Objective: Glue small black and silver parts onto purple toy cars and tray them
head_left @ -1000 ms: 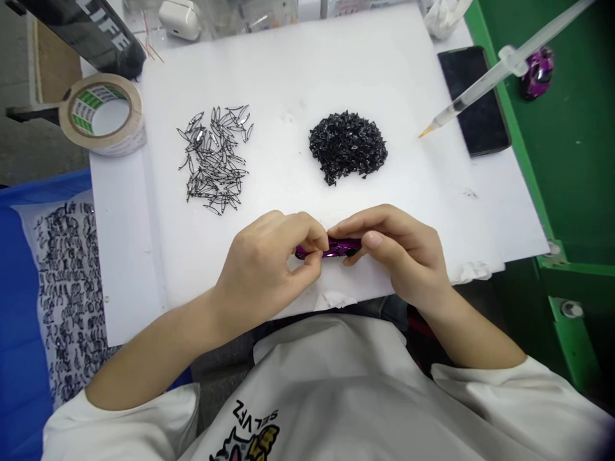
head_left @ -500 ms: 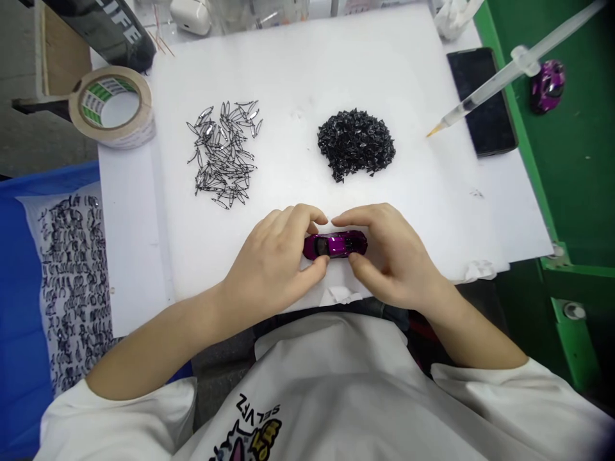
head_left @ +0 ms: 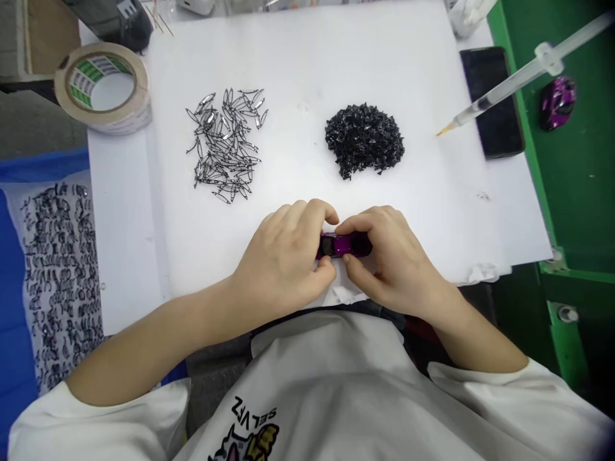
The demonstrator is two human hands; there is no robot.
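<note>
A small purple toy car lies lengthwise between my hands near the front of the white foam sheet. My left hand closes thumb and fingers round the car's left end. Its right end is gripped by my right hand, thumb on the near side and forefinger on the far side. My fingers partly cover both ends. Beyond my hands are a pile of small black pieces and, further left, a scatter of thin black-edged clear slivers.
To the right, a syringe with an amber tip slants above a dark phone. Another purple toy car rests on the green surface. A tape roll and dark bottle stand at left, above a blue tray of dark parts.
Both hands have closed in further round the toy car, covering more of its left end. The whole view has shifted slightly, and the car now looks darker.
</note>
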